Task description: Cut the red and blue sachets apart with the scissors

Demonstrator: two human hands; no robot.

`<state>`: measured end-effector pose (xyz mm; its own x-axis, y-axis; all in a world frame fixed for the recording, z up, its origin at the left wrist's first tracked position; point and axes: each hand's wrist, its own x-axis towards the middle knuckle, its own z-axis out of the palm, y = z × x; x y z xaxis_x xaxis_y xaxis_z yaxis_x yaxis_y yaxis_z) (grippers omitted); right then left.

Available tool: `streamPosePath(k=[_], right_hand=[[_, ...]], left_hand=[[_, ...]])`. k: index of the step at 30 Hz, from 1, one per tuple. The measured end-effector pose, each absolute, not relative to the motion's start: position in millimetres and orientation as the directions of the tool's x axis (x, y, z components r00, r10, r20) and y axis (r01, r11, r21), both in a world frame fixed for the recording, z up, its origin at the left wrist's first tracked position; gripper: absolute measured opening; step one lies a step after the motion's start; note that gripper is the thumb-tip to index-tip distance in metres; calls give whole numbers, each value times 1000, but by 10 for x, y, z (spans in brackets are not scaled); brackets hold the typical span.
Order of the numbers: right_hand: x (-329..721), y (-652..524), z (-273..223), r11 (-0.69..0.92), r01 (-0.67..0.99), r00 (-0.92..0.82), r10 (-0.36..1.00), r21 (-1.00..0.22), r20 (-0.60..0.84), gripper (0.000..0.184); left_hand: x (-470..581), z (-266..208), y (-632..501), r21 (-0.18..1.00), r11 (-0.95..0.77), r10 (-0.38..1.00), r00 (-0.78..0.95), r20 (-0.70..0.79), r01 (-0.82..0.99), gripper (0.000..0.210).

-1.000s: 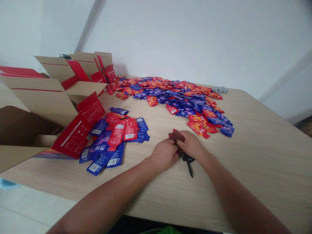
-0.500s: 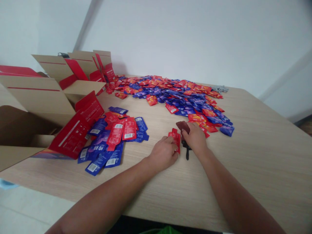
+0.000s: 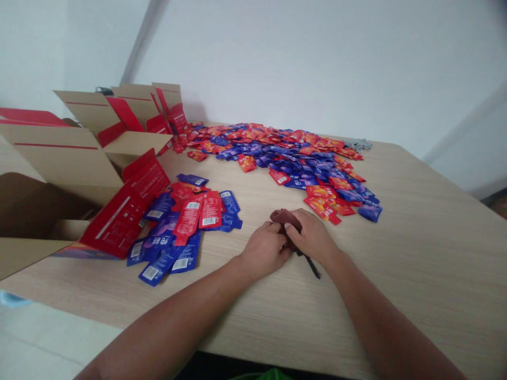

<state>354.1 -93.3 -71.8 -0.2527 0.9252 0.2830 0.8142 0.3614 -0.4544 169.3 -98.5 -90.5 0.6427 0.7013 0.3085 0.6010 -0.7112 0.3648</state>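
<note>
My right hand (image 3: 315, 235) is closed around a folded brown cloth (image 3: 282, 215), and a slim black stick-like object (image 3: 312, 268) juts out below the palm; its kind is unclear. Pressed against the cloth from the left is my left hand (image 3: 266, 248), fingers curled. The red sachet seen under those left fingers half a second ago is now covered by the cloth and hands. To the left lies a loose group of red sachets (image 3: 188, 216) and blue sachets (image 3: 160, 258), several showing white barcode labels.
A long heap of red and blue sachets (image 3: 277, 150) stretches across the back of the wooden table (image 3: 415, 253). Open cardboard boxes (image 3: 67, 158) with red flaps stand along the left. A grey cloth-like item (image 3: 358, 143) lies behind the heap's right end.
My right hand has moved left, bringing the brown cloth over the red sachet and against my left hand. The black object has swung to a slant. My left hand has barely moved.
</note>
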Motion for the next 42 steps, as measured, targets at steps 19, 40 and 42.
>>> streamPosePath(k=[19, 40, 42], right_hand=[[3653, -732, -1004, 211, 862, -105, 964, -460, 246, 75], [3635, -860, -997, 428, 692, -253, 898, -581, 360, 54], [3638, -830, -1016, 413, 701, -232, 903, -582, 361, 52]], left_hand=[[1665, -854, -994, 388, -714, 695, 659, 288, 583, 15], [1666, -881, -943, 437, -700, 707, 638, 306, 566, 13], [1658, -890, -944, 437, -696, 710, 635, 303, 569, 13]])
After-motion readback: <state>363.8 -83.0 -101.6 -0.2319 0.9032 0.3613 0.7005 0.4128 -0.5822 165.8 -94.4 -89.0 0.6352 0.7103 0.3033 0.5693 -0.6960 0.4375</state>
